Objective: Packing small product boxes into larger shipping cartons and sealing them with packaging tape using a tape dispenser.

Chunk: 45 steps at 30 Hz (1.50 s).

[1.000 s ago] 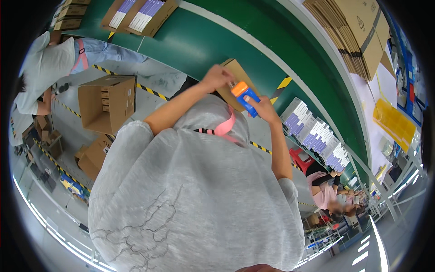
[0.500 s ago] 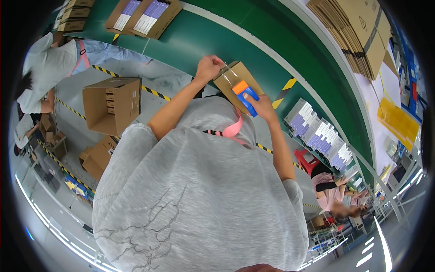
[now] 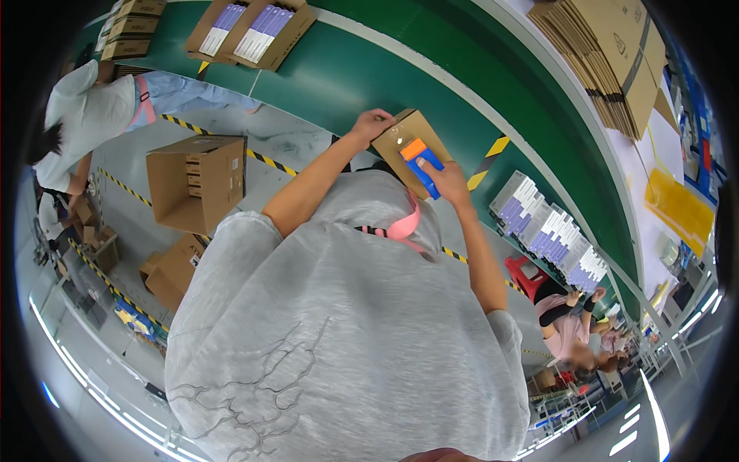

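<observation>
A brown cardboard carton (image 3: 431, 137) lies on the green bench directly in front of me. Wrapped round a blue tape dispenser (image 3: 426, 183) with an orange front is my right hand (image 3: 449, 183), holding it low against the carton's top. My left hand (image 3: 372, 125) is at the carton's far left corner, its fingers closed together on the end of the clear tape. Between that corner and the dispenser the tape shows only as faint glints on the cardboard. The left fingertips are partly hidden.
Two open cartons of white-and-purple boxes (image 3: 264, 32) stand farther left on the green bench (image 3: 339, 69). Rows of similar boxes (image 3: 548, 229) sit at right. Flattened cartons (image 3: 596, 58) are stacked beyond. A large open carton (image 3: 196, 185) is on the floor; co-workers are at both sides.
The clear tape, earlier stretched above the carton between left hand and dispenser, now appears down against the cardboard. The dispenser has tilted slightly. A co-worker's arms at right have moved.
</observation>
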### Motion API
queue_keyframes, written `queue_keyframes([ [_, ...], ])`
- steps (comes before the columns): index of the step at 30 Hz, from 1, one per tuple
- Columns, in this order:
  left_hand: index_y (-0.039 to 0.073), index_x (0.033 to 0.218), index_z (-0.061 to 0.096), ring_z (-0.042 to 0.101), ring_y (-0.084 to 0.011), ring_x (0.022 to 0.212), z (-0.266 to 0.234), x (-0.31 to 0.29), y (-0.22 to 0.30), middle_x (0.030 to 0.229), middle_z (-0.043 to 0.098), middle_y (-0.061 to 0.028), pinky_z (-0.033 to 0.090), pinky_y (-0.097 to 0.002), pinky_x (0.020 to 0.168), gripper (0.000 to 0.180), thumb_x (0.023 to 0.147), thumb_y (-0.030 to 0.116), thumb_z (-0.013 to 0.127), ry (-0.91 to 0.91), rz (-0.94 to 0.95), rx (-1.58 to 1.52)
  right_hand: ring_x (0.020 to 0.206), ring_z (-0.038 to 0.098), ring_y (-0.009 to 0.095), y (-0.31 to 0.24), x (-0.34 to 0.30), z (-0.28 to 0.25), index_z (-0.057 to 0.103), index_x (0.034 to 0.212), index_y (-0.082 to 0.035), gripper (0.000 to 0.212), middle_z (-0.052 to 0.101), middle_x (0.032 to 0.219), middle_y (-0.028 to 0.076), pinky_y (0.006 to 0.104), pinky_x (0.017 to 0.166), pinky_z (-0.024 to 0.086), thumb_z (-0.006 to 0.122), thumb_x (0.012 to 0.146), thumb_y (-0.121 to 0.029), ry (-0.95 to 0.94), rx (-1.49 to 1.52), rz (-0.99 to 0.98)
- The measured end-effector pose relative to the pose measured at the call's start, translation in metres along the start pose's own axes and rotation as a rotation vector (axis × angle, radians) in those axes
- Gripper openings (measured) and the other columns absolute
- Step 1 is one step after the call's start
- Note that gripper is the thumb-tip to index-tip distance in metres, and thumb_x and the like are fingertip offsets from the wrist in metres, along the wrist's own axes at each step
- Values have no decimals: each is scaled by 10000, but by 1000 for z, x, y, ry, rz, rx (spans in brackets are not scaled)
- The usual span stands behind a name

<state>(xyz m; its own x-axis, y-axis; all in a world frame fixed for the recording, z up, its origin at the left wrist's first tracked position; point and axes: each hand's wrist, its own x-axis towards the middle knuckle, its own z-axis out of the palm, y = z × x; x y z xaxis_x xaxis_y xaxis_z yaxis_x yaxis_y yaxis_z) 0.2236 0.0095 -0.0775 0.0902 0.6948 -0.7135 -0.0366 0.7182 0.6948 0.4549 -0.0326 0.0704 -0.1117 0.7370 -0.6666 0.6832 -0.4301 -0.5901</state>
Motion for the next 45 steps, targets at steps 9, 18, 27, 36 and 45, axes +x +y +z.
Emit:
queue_keyframes([
  [9,109,1505,349,224,-310,1464,9,-3,5,1535,351,-162,147,-453,1177,1081,727,827,567,-323,-430,0,572,652,259,0,-1,-3,677,690,22,662,620,573,135,372,579,497,623,825,-623,35,-109,10],
  [18,42,1336,547,461,-298,1312,32,-16,45,1435,475,-177,387,-384,1054,710,944,625,440,-109,-227,380,649,671,298,4,-14,-19,681,753,53,674,632,632,178,399,625,499,635,820,-616,33,-89,5],
  [27,114,1450,398,434,-373,1305,136,-51,57,1376,483,-214,336,-417,1099,491,1035,369,339,-294,514,784,709,685,337,76,-67,-70,695,759,29,677,655,670,202,397,683,515,601,825,-638,3,-43,19],
  [36,154,1451,404,429,-374,1312,184,-49,52,1420,454,-189,345,-429,1100,496,1031,402,315,-314,457,807,566,679,224,159,-161,-139,705,687,-10,666,642,538,86,342,601,536,587,839,-648,-99,-9,290],
  [45,163,1439,417,426,-378,1321,193,-39,42,1412,466,-195,348,-435,1092,476,1031,391,325,-301,541,824,581,686,270,195,-187,-142,662,667,-14,620,630,514,120,376,606,549,620,809,-616,38,-123,419],
])
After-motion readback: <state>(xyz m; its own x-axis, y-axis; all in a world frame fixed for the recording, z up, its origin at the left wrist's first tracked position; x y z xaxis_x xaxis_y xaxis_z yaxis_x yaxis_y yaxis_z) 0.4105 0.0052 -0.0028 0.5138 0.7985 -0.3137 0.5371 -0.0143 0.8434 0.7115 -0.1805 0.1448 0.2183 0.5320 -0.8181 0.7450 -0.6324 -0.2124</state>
